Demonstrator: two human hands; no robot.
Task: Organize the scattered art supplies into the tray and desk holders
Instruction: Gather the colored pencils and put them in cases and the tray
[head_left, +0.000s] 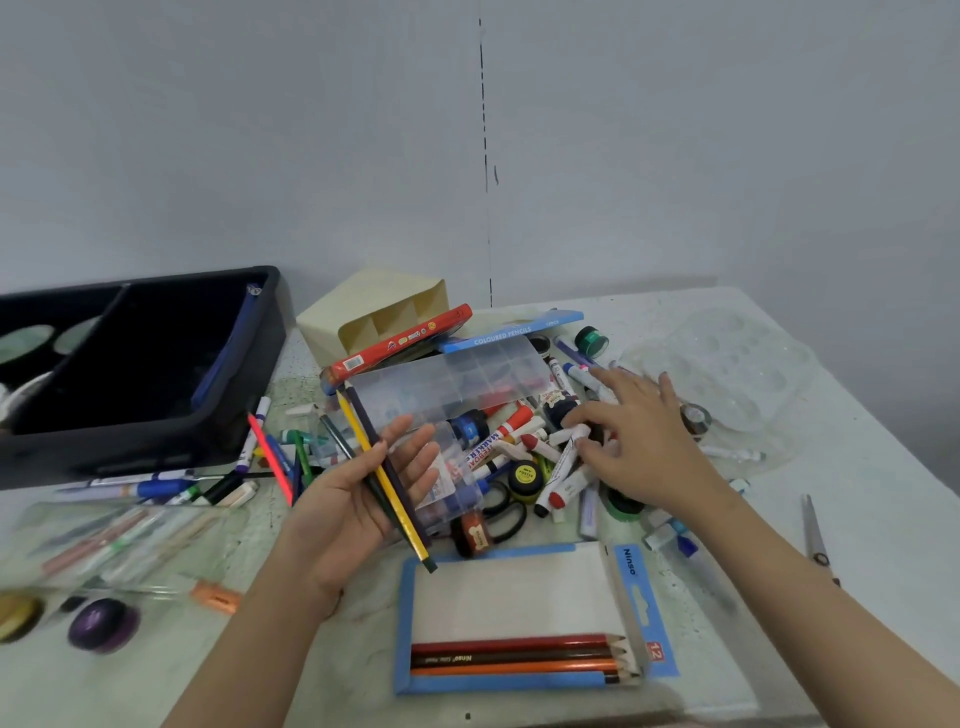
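Observation:
My left hand lies palm up over the table's middle, its thumb pinning three coloured pencils, one yellow, one dark purple, one dark green. My right hand is spread palm down on the pile of markers and crayons, fingertips touching a white marker. A black tray sits at the back left with a blue pen leaning inside. A cream desk holder lies on its side behind the pile. An open blue pencil box near me holds several pencils.
A clear compartment case rests on the pile. A red pencil box and a blue one lean by the holder. A clear paint palette and metal scissors lie to the right, loose pens and paint pots to the left.

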